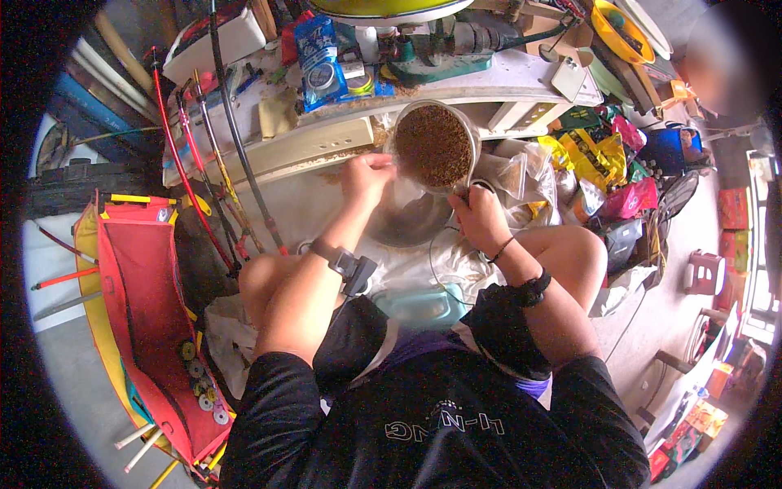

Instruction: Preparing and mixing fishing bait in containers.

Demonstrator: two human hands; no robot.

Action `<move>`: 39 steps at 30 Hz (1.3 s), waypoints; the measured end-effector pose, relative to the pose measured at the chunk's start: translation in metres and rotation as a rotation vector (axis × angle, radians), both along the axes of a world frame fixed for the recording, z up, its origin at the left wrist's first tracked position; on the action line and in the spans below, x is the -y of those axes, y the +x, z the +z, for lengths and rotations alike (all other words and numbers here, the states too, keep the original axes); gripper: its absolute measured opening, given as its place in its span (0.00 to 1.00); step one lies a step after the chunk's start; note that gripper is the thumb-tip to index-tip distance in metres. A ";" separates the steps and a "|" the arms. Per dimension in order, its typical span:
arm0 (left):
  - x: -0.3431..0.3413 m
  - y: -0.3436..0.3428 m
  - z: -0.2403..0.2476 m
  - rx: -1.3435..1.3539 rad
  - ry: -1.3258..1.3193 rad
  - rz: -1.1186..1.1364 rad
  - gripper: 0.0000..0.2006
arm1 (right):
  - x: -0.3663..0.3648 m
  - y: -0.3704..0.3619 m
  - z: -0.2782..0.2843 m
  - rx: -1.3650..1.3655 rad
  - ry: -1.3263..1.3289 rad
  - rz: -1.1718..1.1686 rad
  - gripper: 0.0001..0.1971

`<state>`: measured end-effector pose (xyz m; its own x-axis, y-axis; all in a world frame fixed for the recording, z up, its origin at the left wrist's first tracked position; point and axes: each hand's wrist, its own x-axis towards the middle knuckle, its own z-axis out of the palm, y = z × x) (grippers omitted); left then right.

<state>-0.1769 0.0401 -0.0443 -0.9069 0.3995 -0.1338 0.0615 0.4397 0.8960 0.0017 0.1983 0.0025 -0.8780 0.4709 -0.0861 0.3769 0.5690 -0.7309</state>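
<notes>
Up in front of my knees is a round, pale-rimmed container (433,145) filled with brown granules. It resembles a pot or sieve; its underside is hidden. My right hand (482,216) is closed at its lower right edge, where a handle seems to be. At its left rim, my left hand (371,175) is closed, thumb and fingertips pinched against the edge. Under the container shows a grey, rounded, see-through or metallic vessel (407,218), partly covered by it. Nearer my lap lies a pale teal plastic lid or tray (419,306).
A cluttered white bench (326,122) with a blue packet (319,65) runs across the far side. Several fishing rods (232,130) lean at the left above a long red open bag (142,310). Plastic bags (521,175) and a yellow packet (593,155) crowd the right.
</notes>
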 end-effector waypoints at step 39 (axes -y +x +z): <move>-0.001 0.002 -0.013 0.506 0.453 0.129 0.06 | 0.001 -0.004 0.028 0.161 0.043 -0.009 0.19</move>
<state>-0.1751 0.0407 -0.0569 -0.8210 0.4088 -0.3985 -0.4404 -0.0093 0.8978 -0.0025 0.1972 0.0307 -0.8503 0.4846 -0.2053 0.4923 0.5944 -0.6359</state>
